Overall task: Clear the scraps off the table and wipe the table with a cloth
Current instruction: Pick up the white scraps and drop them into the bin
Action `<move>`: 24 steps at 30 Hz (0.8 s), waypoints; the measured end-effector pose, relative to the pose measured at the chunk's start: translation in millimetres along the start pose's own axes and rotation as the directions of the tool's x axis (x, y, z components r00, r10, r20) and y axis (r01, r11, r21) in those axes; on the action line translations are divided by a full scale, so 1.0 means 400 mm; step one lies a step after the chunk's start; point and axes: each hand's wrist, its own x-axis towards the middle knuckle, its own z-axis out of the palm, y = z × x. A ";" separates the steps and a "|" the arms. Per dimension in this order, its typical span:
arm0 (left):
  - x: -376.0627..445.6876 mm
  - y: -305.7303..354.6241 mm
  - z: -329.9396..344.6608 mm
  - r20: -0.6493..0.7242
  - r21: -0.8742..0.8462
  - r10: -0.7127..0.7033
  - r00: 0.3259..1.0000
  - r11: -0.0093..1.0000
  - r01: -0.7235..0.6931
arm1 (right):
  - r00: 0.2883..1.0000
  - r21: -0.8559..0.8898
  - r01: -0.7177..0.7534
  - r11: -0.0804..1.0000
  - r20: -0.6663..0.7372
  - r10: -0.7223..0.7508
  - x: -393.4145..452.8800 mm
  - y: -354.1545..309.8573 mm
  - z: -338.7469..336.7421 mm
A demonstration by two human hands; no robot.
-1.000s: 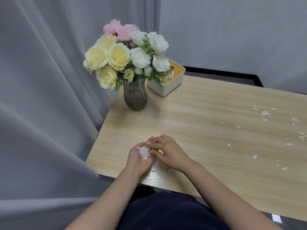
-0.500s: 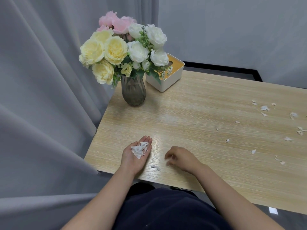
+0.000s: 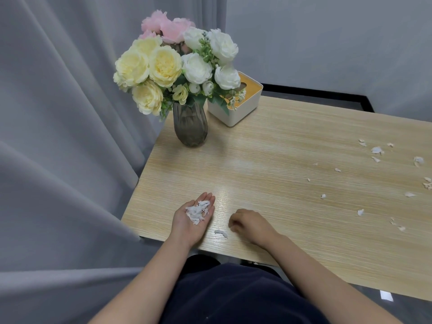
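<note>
My left hand (image 3: 187, 230) lies palm up at the near left edge of the wooden table (image 3: 268, 148), fingers straight, carrying a small pile of white scraps (image 3: 197, 211). My right hand (image 3: 251, 224) rests on the table just to its right, fingers curled under, and I see nothing in it. One white scrap (image 3: 221, 233) lies between the two hands, a little left of my right fingertips. Several more scraps (image 3: 376, 150) are scattered over the right side of the table. No cloth is in view.
A grey glass vase (image 3: 190, 123) of yellow, white and pink flowers stands at the far left corner. A white tissue box (image 3: 243, 106) with a yellow top sits right behind it. Grey curtain (image 3: 58, 136) hangs along the table's left edge.
My right hand, which was over my left palm, has pulled away to the right and now rests on the table. The left palm has opened flat with the scraps on it.
</note>
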 end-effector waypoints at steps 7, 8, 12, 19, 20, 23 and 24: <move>-0.009 0.000 0.001 0.009 -0.015 -0.008 1.000 1.000 0.008 | 0.995 -0.019 0.071 0.997 0.072 -0.070 0.027 -0.047 0.033; -0.009 0.000 0.000 0.008 -0.015 -0.010 1.000 1.000 0.010 | 0.994 -0.040 0.074 0.996 0.088 -0.070 0.028 -0.049 0.039; -0.012 -0.003 0.001 0.006 -0.023 -0.020 1.000 1.000 0.021 | 0.994 -0.086 0.068 0.994 0.095 -0.060 0.027 -0.052 0.055; -0.002 -0.007 0.001 0.001 0.019 -0.046 0.999 0.999 0.046 | 1.000 0.006 0.006 1.000 -0.005 -0.006 0.015 -0.042 0.047; 0.000 -0.007 0.002 -0.002 0.016 -0.050 0.999 0.999 0.050 | 0.999 0.029 -0.019 0.999 -0.040 0.020 0.013 -0.036 0.039; 0.006 -0.010 0.010 -0.002 0.030 -0.055 0.998 0.998 0.055 | 0.985 0.110 -0.089 0.990 -0.140 0.104 0.007 -0.019 0.004; 0.009 -0.012 0.013 -0.002 0.037 -0.057 0.998 0.998 0.057 | 0.978 0.143 -0.104 0.984 -0.166 0.128 0.006 -0.011 -0.007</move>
